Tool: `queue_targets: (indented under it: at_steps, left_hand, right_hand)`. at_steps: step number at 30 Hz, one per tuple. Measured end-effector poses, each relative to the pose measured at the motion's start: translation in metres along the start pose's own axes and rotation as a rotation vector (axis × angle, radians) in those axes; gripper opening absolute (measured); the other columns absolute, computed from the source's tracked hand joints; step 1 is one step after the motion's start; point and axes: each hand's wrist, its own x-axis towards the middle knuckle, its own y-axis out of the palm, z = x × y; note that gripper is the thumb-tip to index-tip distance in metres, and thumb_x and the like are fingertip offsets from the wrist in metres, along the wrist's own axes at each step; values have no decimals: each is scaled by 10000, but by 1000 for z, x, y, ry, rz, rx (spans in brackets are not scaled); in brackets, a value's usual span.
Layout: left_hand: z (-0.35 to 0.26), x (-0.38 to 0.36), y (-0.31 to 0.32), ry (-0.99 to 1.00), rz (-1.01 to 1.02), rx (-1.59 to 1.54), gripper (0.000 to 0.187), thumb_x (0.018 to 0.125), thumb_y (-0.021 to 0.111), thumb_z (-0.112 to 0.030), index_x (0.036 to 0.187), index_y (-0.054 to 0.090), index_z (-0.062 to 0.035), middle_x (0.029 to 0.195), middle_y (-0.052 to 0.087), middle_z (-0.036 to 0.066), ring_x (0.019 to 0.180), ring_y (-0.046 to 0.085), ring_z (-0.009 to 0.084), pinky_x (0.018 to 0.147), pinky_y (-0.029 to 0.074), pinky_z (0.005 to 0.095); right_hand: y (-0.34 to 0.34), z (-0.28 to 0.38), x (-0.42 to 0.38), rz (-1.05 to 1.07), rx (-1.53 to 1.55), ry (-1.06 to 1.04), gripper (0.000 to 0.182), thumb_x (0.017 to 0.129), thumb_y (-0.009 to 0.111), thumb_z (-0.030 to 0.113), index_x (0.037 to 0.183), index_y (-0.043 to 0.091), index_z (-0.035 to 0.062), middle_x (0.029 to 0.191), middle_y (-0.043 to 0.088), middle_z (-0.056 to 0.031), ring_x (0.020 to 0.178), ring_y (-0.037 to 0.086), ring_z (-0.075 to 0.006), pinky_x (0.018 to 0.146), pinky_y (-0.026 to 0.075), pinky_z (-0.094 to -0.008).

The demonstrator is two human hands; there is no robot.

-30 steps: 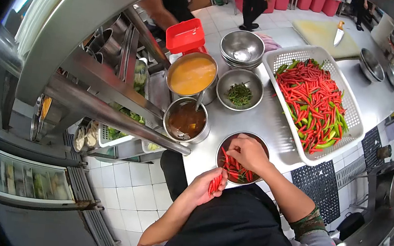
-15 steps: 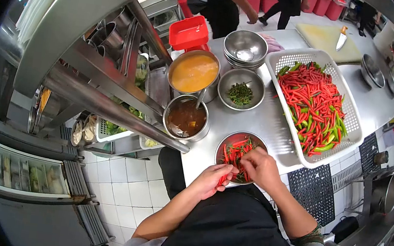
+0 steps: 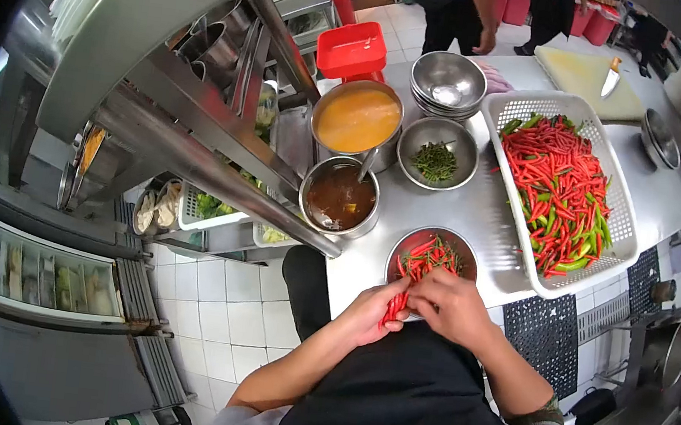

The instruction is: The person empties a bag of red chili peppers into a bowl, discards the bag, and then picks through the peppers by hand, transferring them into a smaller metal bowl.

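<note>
My left hand (image 3: 375, 310) is closed round several red chilies (image 3: 395, 306) at the near edge of a steel bowl (image 3: 475, 266). Right beside it, my right hand (image 3: 449, 305) has its fingers bent together against those chilies; what it pinches is too small to make out. More red chilies with green stems (image 3: 433, 257) lie in the bowl, partly under my hands. Behind it stands a steel bowl (image 3: 468, 162) holding green stems (image 3: 434, 162). A white perforated basket (image 3: 626, 224) full of red and green chilies (image 3: 557, 187) is to the right.
Left of the bowls are a pot of orange liquid (image 3: 358, 120) and a pot of brown liquid (image 3: 342, 199) with a ladle. Stacked bowls (image 3: 448, 82), a red tub (image 3: 351, 49), and a knife (image 3: 611, 79) on a cutting board (image 3: 582, 82) are farther back. People stand beyond the table.
My right hand has come closer to the left, over the bowl's near edge. The whole view has shifted, so the table things appear farther right. People in the background have moved.
</note>
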Motion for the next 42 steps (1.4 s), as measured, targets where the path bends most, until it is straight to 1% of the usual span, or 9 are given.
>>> queue_targets:
  at_steps: [4, 9, 10, 16, 19, 24, 33, 37, 42]
  left_hand:
    - [1, 6, 10, 62, 17, 138, 229, 1021, 545, -282, 1025, 607, -61, 750, 525, -14, 595, 445, 65, 460, 302, 210]
    - [1, 0, 7, 88, 219, 569, 244, 1025, 541, -272, 1011, 637, -48, 728, 489, -48, 593, 421, 37, 485, 308, 196]
    - [1, -1, 10, 91, 242, 634, 236, 1029, 534, -252, 1013, 639, -42, 730, 489, -48, 594, 419, 32, 491, 310, 190]
    - [1, -7, 3, 15, 268, 608, 248, 1028, 530, -221, 1013, 648, -3, 705, 491, -37, 579, 421, 44, 494, 317, 193]
    - [6, -7, -7, -36, 205, 450, 246, 1022, 540, -213, 1006, 645, 8, 704, 518, -20, 573, 445, 52, 488, 321, 199]
    - [10, -11, -16, -21, 156, 305, 233, 1019, 536, -199, 1014, 636, 11, 712, 555, -4, 572, 478, 62, 481, 333, 211]
    - [11, -20, -21, 79, 256, 196, 262, 1024, 461, -216, 1133, 559, 1, 804, 540, 23, 684, 518, 117, 494, 365, 229]
    - [11, -23, -18, 141, 152, 55, 248, 1036, 469, -234, 1114, 576, -24, 796, 539, 20, 655, 509, 112, 493, 383, 228]
    - [8, -9, -29, 215, 162, -22, 263, 1033, 478, -290, 1066, 571, -46, 835, 551, 30, 688, 520, 125, 517, 394, 238]
  right_hand:
    - [-10, -1, -17, 74, 156, 62, 128, 806, 740, 86, 929, 704, 77, 895, 660, -72, 769, 661, -250, 684, 540, -346]
    - [-14, -36, -29, -34, 758, 573, 173, 899, 717, 145, 1010, 699, 13, 839, 677, -1, 724, 594, -74, 636, 480, -244]
    - [-18, -39, -29, 120, 752, 645, 196, 924, 694, 170, 1051, 688, 21, 796, 665, 19, 678, 572, -53, 596, 451, -217]
    - [10, -35, -32, 126, 994, 543, 175, 919, 676, 81, 768, 589, 62, 761, 642, -6, 650, 586, -63, 549, 441, -210]
    - [25, -32, -32, -28, 597, 311, 200, 903, 674, 58, 742, 555, 51, 736, 608, -18, 657, 589, -86, 536, 428, -253]
    - [11, -28, -8, -220, -83, 229, 63, 772, 641, -3, 801, 587, 13, 790, 588, -154, 752, 622, -372, 667, 505, -467]
    - [40, -68, 23, 168, -369, 42, 102, 818, 632, 112, 895, 666, 55, 927, 610, -151, 905, 646, -326, 802, 521, -437]
    - [27, -59, 26, 1, -249, 73, 121, 766, 688, 76, 886, 677, 83, 881, 611, -115, 819, 641, -336, 696, 527, -445]
    - [-18, -38, 23, -10, 672, 280, 101, 912, 692, 108, 893, 642, 23, 750, 646, 36, 624, 556, -26, 527, 419, -201]
